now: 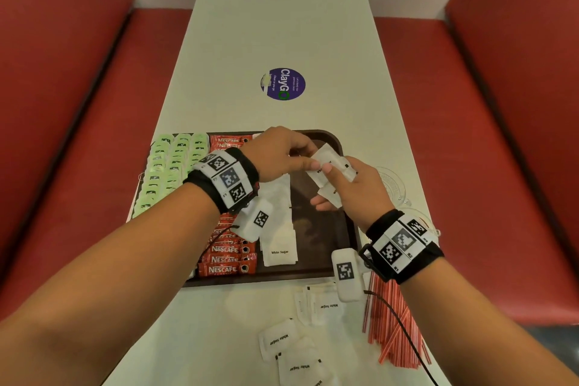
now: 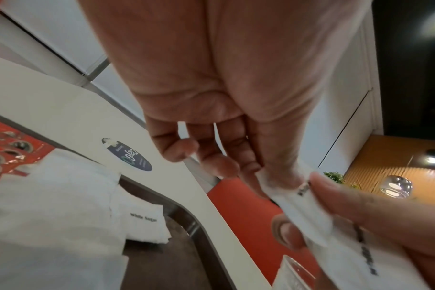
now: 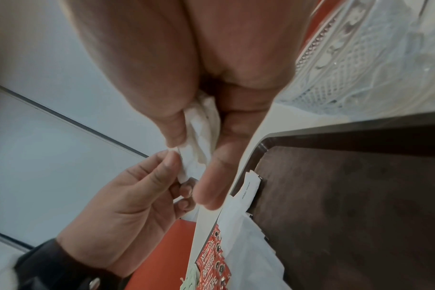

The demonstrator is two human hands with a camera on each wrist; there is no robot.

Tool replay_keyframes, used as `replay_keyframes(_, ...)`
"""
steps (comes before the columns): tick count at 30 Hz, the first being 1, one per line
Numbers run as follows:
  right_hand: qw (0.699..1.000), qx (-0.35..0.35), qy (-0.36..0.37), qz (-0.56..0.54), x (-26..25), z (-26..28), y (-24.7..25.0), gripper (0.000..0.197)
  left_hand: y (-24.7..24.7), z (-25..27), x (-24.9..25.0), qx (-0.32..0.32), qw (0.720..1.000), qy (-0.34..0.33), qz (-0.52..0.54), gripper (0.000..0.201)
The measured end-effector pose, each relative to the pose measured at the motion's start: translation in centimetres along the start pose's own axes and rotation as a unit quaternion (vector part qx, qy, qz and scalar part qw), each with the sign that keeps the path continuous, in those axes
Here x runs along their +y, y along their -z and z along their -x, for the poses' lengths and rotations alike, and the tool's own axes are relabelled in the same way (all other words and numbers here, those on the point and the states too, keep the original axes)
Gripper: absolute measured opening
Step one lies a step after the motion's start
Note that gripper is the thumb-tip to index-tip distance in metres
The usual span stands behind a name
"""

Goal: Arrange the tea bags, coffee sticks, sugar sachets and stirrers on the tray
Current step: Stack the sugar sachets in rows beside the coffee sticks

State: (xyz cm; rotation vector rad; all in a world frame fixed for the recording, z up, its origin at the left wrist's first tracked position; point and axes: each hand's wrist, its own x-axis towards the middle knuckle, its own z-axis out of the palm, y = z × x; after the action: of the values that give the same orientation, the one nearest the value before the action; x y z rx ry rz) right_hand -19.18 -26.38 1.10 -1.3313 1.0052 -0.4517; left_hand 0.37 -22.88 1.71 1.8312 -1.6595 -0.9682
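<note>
- Both hands meet over the tray (image 1: 341,147), centre of head view, above its bare right half.
- Right hand (image 1: 357,188) grips a small bunch of sugar sachets (image 1: 329,166); left hand (image 1: 282,153) pinches the top one's end with thumb and fingertips.
- Pinched sachet's long axis runs upper left to lower right, hand to hand.
- Sugar column (image 1: 279,229) lies just lower left of the hands; left hand nearer, so it likely places.
- Loose sachets (image 1: 282,338) and stirrers (image 1: 391,323) wait on the table, bottom of frame.
</note>
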Motion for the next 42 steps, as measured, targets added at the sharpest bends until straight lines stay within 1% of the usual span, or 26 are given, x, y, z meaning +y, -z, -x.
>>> replay_keyframes(5, 1.0, -0.01, 0.002, 0.022, 0.1, -0.2, -0.4, 0.012, 0.4, 0.1, -0.3, 0.023, 0.999, -0.01, -0.025, 0.014)
replay_keyframes(7, 1.0, -0.005, -0.006, 0.019, 0.2, -0.4, -0.4, 0.011, 0.8, -0.5, -0.6, 0.066, 0.997, -0.013, -0.032, 0.014)
replay_keyframes(9, 1.0, -0.001, -0.018, 0.019, 0.4, -0.6, -0.2, 0.011, 1.4, -1.5, -1.3, 0.126, 0.991, 0.015, -0.034, 0.015)
replay_keyframes(10, 1.0, -0.002, -0.021, 0.023, 0.5, -0.6, -0.1, 0.012, 1.6, -2.1, -1.8, 0.146, 0.987, 0.037, -0.047, 0.015)
replay_keyframes(11, 0.999, -0.005, -0.024, 0.03, 0.6, -0.6, -0.1, 0.015, 1.7, -2.7, -2.2, 0.15, 0.984, 0.058, -0.07, 0.015)
replay_keyframes(12, 0.999, -0.009, -0.024, 0.038, 0.7, -0.5, 0.0, 0.018, 1.7, -3.2, -2.7, 0.139, 0.983, 0.076, -0.097, 0.016)
replay_keyframes(15, 0.998, -0.022, -0.021, 0.064, 0.8, -0.3, 0.3, 0.024, 0.7, -4.5, -3.9, 0.065, 0.976, 0.109, -0.175, 0.021)
replay_keyframes(17, 0.997, -0.031, -0.017, 0.072, 0.8, -0.2, 0.5, 0.026, -0.1, -5.0, -4.3, 0.038, 0.971, 0.121, -0.204, 0.024)
replay_keyframes(22, 0.995, -0.038, -0.007, 0.09, 1.1, -0.1, 1.1, 0.026, -0.8, -5.9, -4.9, 0.018, 0.958, 0.151, -0.243, 0.025)
replay_keyframes(26, 0.995, -0.037, -0.012, 0.091, 1.3, -0.2, 1.3, 0.027, -0.9, -6.3, -4.8, 0.02, 0.951, 0.169, -0.259, 0.023)
replay_keyframes(28, 0.995, -0.036, -0.013, 0.088, 1.4, -0.2, 1.3, 0.027, -0.9, -6.6, -4.5, 0.03, 0.951, 0.162, -0.26, 0.024)
replay_keyframes(31, 0.995, -0.033, -0.009, 0.093, 1.4, -0.3, 1.3, 0.025, -1.3, -7.1, -3.6, 0.039, 0.958, 0.118, -0.257, 0.022)
replay_keyframes(32, 0.995, -0.031, -0.008, 0.097, 1.5, -0.3, 1.3, 0.023, -1.6, -7.2, -3.2, 0.027, 0.96, 0.101, -0.261, 0.022)
replay_keyframes(34, 0.993, -0.025, -0.001, 0.116, 1.6, -0.3, 1.2, 0.02, -2.3, -7.5, -2.8, -0.019, 0.957, 0.079, -0.279, 0.026)
replay_keyframes(36, 0.99, -0.024, -0.001, 0.136, 1.7, -0.4, 1.3, 0.021, -2.8, -7.7, -2.7, -0.064, 0.945, 0.076, -0.311, 0.03)
replay_keyframes(37, 0.991, -0.024, -0.007, 0.133, 1.6, -0.4, 1.3, 0.023, -2.9, -7.7, -2.7, -0.076, 0.938, 0.078, -0.329, 0.032)
replay_keyframes(39, 0.994, -0.028, -0.02, 0.108, 1.4, -0.3, 1.5, 0.02, -3.0, -7.7, -2.9, -0.079, 0.933, 0.083, -0.342, 0.032)
replay_keyframes(42, 0.996, -0.033, -0.027, 0.083, 0.8, 0.1, 1.7, 0.016, -2.7, -7.3, -3.0, -0.064, 0.944, 0.062, -0.316, 0.031)
